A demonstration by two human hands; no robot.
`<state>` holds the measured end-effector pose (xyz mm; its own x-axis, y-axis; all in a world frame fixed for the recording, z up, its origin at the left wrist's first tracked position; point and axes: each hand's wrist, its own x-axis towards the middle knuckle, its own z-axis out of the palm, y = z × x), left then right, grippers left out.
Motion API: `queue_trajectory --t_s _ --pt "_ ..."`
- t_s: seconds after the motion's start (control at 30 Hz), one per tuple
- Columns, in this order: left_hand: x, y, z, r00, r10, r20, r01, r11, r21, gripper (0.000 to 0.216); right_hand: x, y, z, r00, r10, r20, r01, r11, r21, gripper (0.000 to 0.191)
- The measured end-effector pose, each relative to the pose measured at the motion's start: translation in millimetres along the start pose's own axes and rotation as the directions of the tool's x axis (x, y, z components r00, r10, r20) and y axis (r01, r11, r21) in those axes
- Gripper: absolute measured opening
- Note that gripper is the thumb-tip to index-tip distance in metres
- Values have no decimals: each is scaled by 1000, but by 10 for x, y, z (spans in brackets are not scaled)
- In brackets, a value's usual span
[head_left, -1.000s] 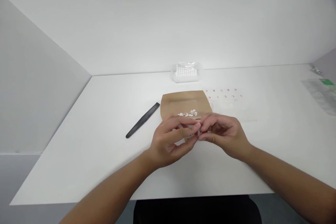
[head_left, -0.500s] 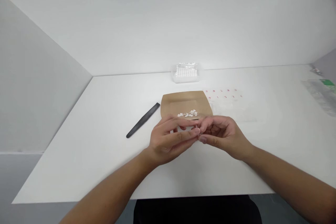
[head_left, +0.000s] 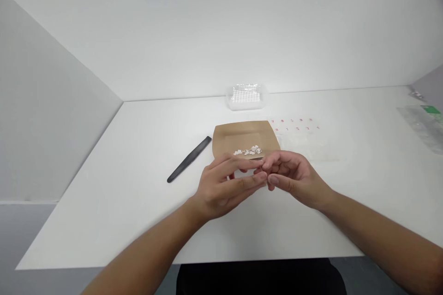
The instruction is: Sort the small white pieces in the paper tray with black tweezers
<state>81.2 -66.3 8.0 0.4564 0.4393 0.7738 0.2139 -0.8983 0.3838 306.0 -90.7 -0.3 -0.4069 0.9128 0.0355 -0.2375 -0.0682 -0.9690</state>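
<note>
My left hand point(head_left: 228, 184) and my right hand point(head_left: 294, 177) meet fingertip to fingertip above the white table, just in front of a brown paper tray point(head_left: 242, 129). The left fingers are pressed together at their tips, around something too small or too hidden to name. Curled fingers and thumb of the right hand close in on the same spot; whatever they pinch is hidden. Behind the left fingertips, a little heap of small white pieces point(head_left: 255, 150) lies in the tray's near part.
A black, flat, narrow tool point(head_left: 189, 159) lies left of the tray. Clear sheets with red numerals point(head_left: 292, 124) are on the right. At the back stands a clear plastic box point(head_left: 245, 103) holding a white-dotted packet. A clear bag with a green label point(head_left: 424, 122) lies far right.
My right thumb has lifted slightly and shifted right, and the left fingertips have moved a little to the right. Both hands stay together; the things on the table lie as before.
</note>
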Motion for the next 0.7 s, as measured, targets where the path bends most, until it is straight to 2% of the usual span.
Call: queue_trajectory --t_s 0.23,0.7 --pt "-10 2 35 1000 1 -29 -1 1000 18 29 14 -24 34 999 36 -22 -35 999 29 20" --pt "-3 -9 45 998 46 -31 -45 999 8 31 11 -72 19 999 32 23 -32 999 18 18"
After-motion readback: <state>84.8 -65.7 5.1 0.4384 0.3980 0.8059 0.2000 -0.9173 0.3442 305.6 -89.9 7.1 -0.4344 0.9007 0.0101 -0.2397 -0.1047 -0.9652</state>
